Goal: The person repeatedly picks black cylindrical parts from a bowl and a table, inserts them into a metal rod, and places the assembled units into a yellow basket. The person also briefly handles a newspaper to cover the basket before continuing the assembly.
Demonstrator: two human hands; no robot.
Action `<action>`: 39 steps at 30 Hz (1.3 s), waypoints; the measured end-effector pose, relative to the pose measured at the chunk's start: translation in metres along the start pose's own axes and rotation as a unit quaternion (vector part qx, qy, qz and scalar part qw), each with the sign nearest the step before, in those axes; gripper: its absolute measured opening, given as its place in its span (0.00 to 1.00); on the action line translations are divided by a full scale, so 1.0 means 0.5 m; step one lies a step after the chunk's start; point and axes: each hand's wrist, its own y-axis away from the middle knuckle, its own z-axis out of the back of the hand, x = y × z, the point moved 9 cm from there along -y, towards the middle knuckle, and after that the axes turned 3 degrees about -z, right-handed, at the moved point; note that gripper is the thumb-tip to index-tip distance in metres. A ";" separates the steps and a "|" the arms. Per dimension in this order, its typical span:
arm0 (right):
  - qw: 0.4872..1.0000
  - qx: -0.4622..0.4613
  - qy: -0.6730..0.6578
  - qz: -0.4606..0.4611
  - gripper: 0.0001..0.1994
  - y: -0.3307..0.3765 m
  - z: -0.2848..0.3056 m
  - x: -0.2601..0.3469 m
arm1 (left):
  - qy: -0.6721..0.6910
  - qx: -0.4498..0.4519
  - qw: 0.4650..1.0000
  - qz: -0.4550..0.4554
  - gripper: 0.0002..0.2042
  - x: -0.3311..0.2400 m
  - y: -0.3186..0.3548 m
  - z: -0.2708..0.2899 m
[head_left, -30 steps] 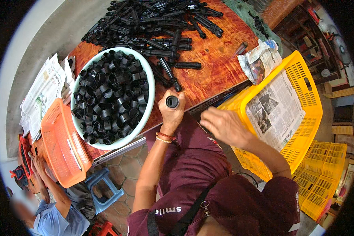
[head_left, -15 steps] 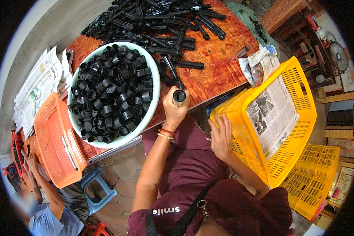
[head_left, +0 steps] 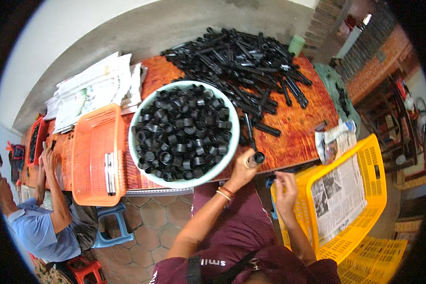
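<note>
Mottled tabletop (head_left: 300, 137) lies behind the gripped, round-ended black tube (head_left: 258, 157).

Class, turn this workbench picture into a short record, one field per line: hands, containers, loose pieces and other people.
Left hand: grips a black-ended tube, its round end facing up
Right hand: raised near the yellow crate, fingers partly bent; contact unclear
Basin: pale green, filled with short black cylindrical pieces
Orange basket: left of the basin
Crate lining: newspaper
Loose pieces: pile of long black parts on the table
Other people: one co-worker in blue, far left
</note>
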 end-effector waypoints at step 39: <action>0.846 0.424 0.019 0.323 0.14 -0.215 -0.066 0.321 | 0.096 0.002 0.995 0.017 0.14 0.016 0.002 -0.011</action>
